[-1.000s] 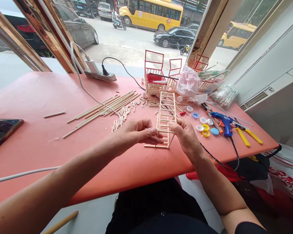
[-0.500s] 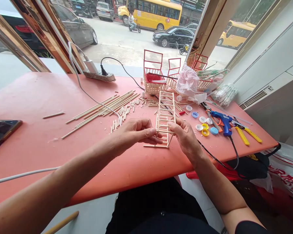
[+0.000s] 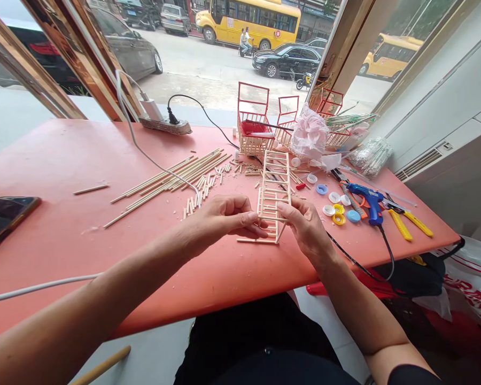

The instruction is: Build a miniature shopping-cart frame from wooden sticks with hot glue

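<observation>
My left hand [image 3: 234, 216] and right hand [image 3: 307, 227] grip one stick frame [image 3: 276, 182] over the pink table [image 3: 224, 283]
From my remote seat I count two pinches: left thumb and fingers at the frame's near left corner, right hand on its right side, thumb uppermost; whether its lower edge touches the table I cannot tell. To the right lie one blue glue gun [image 3: 370, 203], one pair of yellow-handled pliers [image 3: 401, 225] and, near them, eight caps [image 3: 322, 190]: four white, two yellow, two blue. Beyond stand three red-railed carts [image 3: 256, 144], one partly behind a plastic bag [image 3: 310, 131]. Leftward I see one pile of long sticks [image 3: 192, 174], too overlapped to count, one lone stick [image 3: 91, 189] and one phone [image 3: 6, 219]
</observation>
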`<state>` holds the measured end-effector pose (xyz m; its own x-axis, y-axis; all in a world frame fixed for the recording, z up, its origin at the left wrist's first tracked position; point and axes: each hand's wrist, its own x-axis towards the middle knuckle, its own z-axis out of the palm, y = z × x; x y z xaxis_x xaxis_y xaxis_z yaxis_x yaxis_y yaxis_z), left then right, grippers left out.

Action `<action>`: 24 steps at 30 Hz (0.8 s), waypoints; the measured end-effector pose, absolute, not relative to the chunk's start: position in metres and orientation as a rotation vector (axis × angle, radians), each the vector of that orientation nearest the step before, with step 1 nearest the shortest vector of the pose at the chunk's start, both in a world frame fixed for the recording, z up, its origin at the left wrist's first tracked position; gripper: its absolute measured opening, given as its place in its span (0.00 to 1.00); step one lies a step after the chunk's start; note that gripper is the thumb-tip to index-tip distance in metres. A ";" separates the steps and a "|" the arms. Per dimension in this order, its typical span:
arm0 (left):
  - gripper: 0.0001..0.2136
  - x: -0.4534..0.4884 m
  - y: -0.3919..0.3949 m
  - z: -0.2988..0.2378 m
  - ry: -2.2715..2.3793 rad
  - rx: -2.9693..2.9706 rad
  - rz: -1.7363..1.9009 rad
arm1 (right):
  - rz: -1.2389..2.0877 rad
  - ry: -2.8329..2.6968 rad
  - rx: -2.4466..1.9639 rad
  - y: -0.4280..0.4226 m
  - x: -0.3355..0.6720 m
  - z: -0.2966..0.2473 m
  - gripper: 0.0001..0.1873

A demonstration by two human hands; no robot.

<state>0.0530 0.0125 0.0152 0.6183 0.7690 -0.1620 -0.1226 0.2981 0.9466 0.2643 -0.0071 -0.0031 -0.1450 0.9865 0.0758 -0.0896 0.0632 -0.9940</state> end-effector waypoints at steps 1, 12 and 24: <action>0.17 0.053 0.012 0.015 0.692 1.115 0.662 | 1.305 -1.288 -1.017 -0.007 0.264 -0.003 0.08; 0.16 0.054 0.012 0.016 0.708 1.106 0.663 | 1.236 -1.286 -1.124 -0.007 0.265 -0.007 0.15; 0.16 0.054 0.013 0.016 0.720 1.115 0.674 | 1.235 -1.280 -1.168 -0.008 0.263 -0.003 0.18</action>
<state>0.0538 0.0128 0.0156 0.5971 0.7838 -0.1708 -0.1182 0.2966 0.9477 0.2627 -0.0080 -0.0030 -0.0678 0.9974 0.0236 0.0121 0.0245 -0.9996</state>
